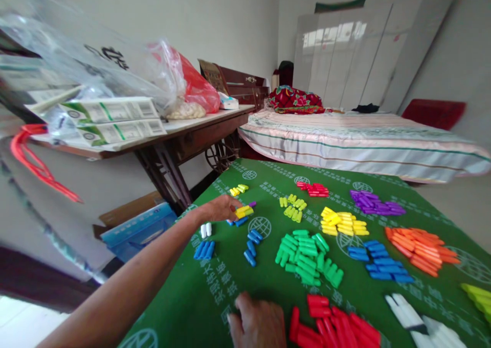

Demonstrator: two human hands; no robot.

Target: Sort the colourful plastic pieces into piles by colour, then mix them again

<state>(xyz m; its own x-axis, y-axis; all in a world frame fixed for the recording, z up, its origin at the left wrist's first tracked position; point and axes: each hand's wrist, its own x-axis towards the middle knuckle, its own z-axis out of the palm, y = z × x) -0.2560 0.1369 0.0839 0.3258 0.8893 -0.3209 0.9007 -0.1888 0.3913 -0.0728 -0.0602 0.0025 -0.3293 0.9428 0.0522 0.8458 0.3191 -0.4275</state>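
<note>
My left hand (222,208) reaches across the green board (230,281), its fingers closed at a few yellow pieces (243,212) that look like pen caps. Blue caps (241,222) lie just below them, and a purple one (252,204) sticks out behind. The fingertips are partly hidden by the caps. Near the front edge my right hand (258,323) rests on the board, thumb and forefinger apart, holding nothing I can see. To its right are red caps (337,327). A green pile (305,256) and several blue caps (251,248) lie between the hands.
Further piles are purple (376,203), yellow (343,222), orange (420,248), blue (379,261) and white (406,312). White caps (206,230) lie left of my left hand. A wooden sewing table (192,138) with bags and boxes stands left; a bed (345,133) is behind.
</note>
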